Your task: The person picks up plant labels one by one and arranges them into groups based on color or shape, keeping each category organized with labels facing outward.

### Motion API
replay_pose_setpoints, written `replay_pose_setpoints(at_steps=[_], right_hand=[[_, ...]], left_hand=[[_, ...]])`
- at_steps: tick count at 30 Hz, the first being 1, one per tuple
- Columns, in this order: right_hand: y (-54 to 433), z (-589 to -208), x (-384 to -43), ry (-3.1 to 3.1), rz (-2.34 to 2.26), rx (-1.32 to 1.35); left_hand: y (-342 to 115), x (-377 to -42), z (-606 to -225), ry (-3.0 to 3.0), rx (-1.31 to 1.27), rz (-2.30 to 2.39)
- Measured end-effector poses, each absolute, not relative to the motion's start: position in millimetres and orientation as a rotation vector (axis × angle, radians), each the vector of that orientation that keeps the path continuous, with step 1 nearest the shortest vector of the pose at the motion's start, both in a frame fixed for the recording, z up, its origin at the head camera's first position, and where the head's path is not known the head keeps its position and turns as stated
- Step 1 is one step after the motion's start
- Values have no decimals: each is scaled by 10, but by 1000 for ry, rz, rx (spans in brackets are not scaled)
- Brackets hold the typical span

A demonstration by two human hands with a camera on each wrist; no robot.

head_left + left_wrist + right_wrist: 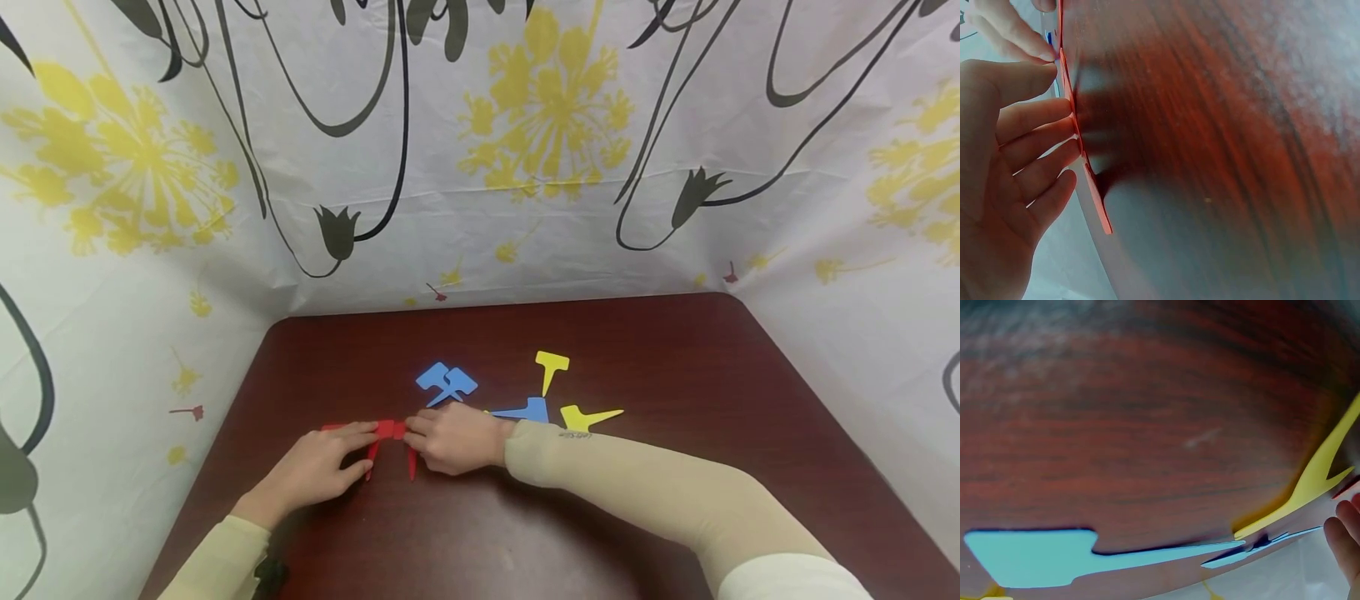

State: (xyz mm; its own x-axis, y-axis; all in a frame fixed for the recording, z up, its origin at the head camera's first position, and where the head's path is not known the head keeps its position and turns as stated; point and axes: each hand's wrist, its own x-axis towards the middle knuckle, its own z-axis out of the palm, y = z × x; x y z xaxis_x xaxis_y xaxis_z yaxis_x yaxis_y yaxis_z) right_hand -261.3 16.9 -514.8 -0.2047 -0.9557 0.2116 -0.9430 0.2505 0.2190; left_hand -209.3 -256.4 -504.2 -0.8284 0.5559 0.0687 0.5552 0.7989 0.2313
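Observation:
My left hand (322,467) rests its nearly straight fingers on a red T-shaped plant label (384,430) lying on the table. The left wrist view shows those fingertips touching the red strip (1096,194) along its edge. Just to the right, my right hand (457,437) has its fingertips on the head of another red plant label (412,464), whose stem points towards me. The two red heads meet in a row, and my hands hide parts of them. In the right wrist view only a few fingers (1342,544) show at the right edge.
Two overlapping blue labels (447,382) lie beyond my right hand. Another blue label (535,409) lies behind my right wrist, beside two yellow labels (552,363) (581,418). The dark red-brown table (480,533) is surrounded by patterned white cloth (420,183).

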Motion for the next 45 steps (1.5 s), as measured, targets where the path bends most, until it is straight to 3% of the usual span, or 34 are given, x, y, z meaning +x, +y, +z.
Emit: replay_pose_setpoints(at_steps=[13,22,35,45], right_hand=[[162,-5187,-2631,-2290,-111,1713],[214,-5122,-2723,-2204,-21,1715],[541,-4800,-2958,-2243,-151,1652],[799,-4725,-2896,-2440,-257,1579]], left_hand=[[-2557,-2109,-5048,2985,886,331],[-2577,-2170,-5004,3046,1020,342],[-2500,-2159,-4937,3066,1075,432],[-2256,-2091,-4941,2982,1137,380]])
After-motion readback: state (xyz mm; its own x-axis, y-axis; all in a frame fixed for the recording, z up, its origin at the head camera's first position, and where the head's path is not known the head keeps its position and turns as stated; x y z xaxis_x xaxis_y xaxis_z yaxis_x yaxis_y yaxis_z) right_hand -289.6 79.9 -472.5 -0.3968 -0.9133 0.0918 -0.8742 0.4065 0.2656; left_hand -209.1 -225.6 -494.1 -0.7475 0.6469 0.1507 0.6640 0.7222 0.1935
